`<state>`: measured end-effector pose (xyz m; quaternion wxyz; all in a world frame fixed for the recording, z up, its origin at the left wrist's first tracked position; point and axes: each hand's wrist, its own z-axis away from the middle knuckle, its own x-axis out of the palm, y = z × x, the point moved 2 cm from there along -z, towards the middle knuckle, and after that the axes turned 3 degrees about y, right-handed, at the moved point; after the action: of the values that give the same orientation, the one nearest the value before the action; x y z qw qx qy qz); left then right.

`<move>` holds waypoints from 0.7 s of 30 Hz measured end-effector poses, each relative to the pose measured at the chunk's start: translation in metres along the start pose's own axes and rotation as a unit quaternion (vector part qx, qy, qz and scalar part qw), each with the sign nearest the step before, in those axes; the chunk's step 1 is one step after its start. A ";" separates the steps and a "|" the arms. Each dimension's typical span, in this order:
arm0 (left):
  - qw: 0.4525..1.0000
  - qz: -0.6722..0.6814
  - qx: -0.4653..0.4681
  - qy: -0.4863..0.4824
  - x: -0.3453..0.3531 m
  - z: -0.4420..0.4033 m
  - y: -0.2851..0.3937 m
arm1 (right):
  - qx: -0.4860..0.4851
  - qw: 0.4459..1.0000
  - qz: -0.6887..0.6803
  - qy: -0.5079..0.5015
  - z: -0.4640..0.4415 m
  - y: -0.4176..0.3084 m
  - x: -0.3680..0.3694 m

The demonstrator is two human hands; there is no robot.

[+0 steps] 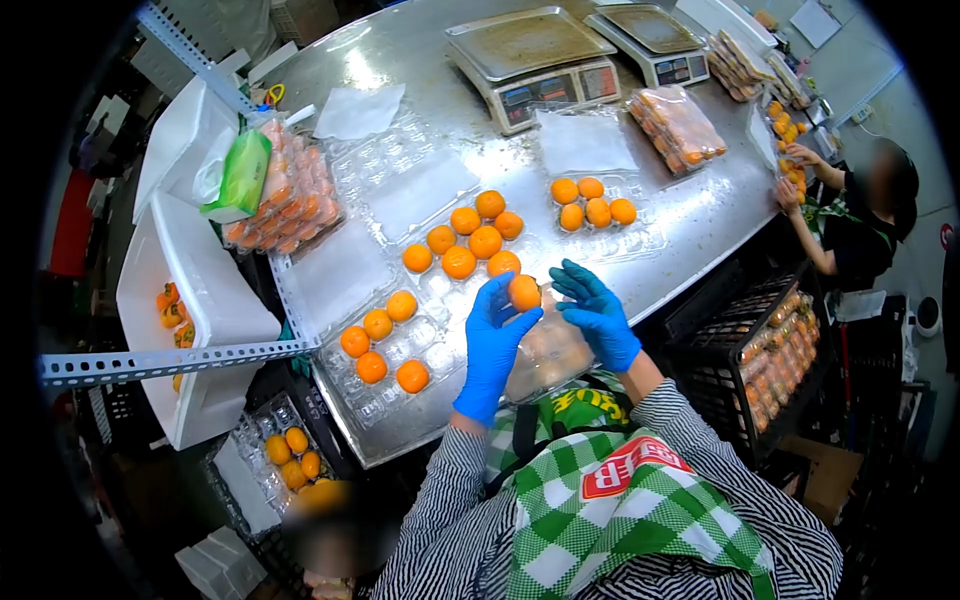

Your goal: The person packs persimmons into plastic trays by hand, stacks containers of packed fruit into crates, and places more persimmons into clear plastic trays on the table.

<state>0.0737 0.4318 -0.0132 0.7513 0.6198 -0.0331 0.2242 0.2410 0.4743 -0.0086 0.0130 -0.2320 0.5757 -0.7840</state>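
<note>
My left hand (492,345), in a blue glove, is closed around a mandarin (524,292), with the thumb below the fruit. My right hand (598,318), also gloved in blue, is open beside it with fingers apart. Under and beyond my hands lies a clear plastic tray (436,290) with several mandarins in its cups. To the left, another clear tray (400,348) holds several more. A filled clear pack (548,350) sits at the table edge, partly hidden by my hands. Further right, a tray with several mandarins (597,211) lies near a white sheet (585,143).
Two weighing scales (535,60) stand at the back of the metal table (690,215). Stacked packs (290,195) and a green packet (243,172) sit left, by white foam boxes (165,300) and a perforated metal bar (180,364). A black crate (740,350) and a co-worker (865,215) are right.
</note>
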 end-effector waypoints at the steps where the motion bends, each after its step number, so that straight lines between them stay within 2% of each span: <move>1: 0.999 -0.039 0.028 0.024 -0.004 -0.002 -0.001 | 0.015 1.000 -0.014 0.007 0.000 0.000 -0.005; 3: 0.987 -0.118 0.084 0.072 -0.013 -0.005 -0.004 | 0.026 0.999 -0.031 0.013 0.000 0.002 -0.016; 7: 0.912 -0.330 0.196 0.146 -0.040 -0.020 -0.008 | 0.041 0.998 -0.028 0.023 0.005 0.006 -0.032; 8: 0.902 -0.339 0.205 0.168 -0.045 -0.024 -0.009 | 0.046 0.998 -0.031 0.026 0.005 0.008 -0.035; 12: 0.862 -0.416 0.189 0.217 -0.075 -0.042 -0.023 | 0.064 0.996 -0.018 0.061 0.007 -0.001 -0.042; 15: 0.870 -0.412 0.153 0.222 -0.088 -0.052 -0.022 | 0.067 0.995 -0.033 0.071 0.007 0.000 -0.056; 21: 0.791 -0.564 0.118 0.206 -0.096 -0.067 -0.022 | 0.087 0.991 -0.046 0.085 0.007 -0.001 -0.077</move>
<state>-0.0196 0.4643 -0.0798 0.6544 0.5513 0.5046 -0.1153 0.3127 0.4907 -0.0331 -0.0522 -0.1889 0.4927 -0.8478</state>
